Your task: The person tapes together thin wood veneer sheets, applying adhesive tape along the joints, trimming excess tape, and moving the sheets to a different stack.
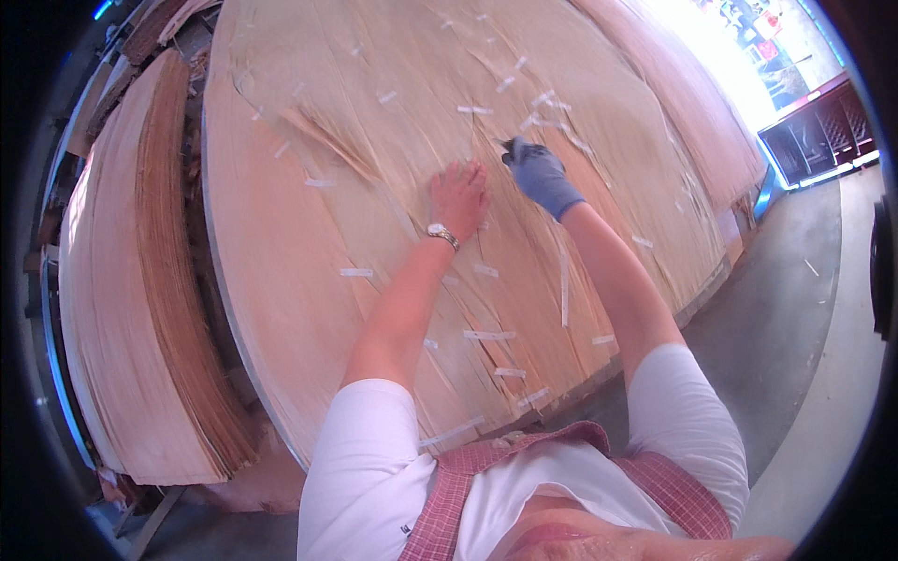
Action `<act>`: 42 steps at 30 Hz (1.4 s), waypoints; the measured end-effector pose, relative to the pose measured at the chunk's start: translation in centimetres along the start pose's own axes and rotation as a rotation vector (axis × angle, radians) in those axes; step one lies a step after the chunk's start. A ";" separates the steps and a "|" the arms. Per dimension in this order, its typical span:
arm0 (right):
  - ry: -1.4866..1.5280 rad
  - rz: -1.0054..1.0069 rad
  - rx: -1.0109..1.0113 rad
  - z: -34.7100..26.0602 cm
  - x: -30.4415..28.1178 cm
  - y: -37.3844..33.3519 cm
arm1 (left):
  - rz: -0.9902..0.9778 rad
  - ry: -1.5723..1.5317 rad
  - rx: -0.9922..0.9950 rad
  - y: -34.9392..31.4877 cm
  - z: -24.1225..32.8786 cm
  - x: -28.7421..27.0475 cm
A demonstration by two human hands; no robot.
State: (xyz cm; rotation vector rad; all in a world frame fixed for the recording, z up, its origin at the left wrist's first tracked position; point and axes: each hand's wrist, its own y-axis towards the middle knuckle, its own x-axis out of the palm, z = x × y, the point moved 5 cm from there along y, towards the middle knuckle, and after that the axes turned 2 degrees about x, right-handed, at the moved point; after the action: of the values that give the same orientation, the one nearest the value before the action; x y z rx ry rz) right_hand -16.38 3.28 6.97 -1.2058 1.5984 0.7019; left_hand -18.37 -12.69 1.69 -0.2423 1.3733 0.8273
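Note:
A wide, pale wood veneer sheet (290,252) lies in front of me, with splits, wrinkles and many short strips of white tape (489,335) across it. My left hand (459,199), bare and with a watch (442,236) at the wrist, rests on the veneer with its fingers stretched out. To its right, my right hand (543,175) wears a blue-grey glove and is closed close above the sheet. Something small and dark shows at its fingertips; its kind is too small to tell. A raised, torn flap of veneer (332,145) lies beyond my left hand.
Left of the sheet stands a tall stack of veneer sheets (117,280) with brown layered edges. A pinkish veneer (697,112) lies along the right far side. Grey floor (762,280) runs along the right, with a dark red-framed rack (823,136) farther off.

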 end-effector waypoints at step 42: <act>0.994 -0.380 0.488 -17.3 17.3 -41.2 | -0.173 -0.273 0.156 -41.6 -1.7 -16.2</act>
State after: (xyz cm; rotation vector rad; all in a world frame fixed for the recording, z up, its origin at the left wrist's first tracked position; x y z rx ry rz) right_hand 15.37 -32.11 1.38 -1.4986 2.0392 -0.6242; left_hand 7.53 -49.08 3.62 -0.1201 1.1362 0.5822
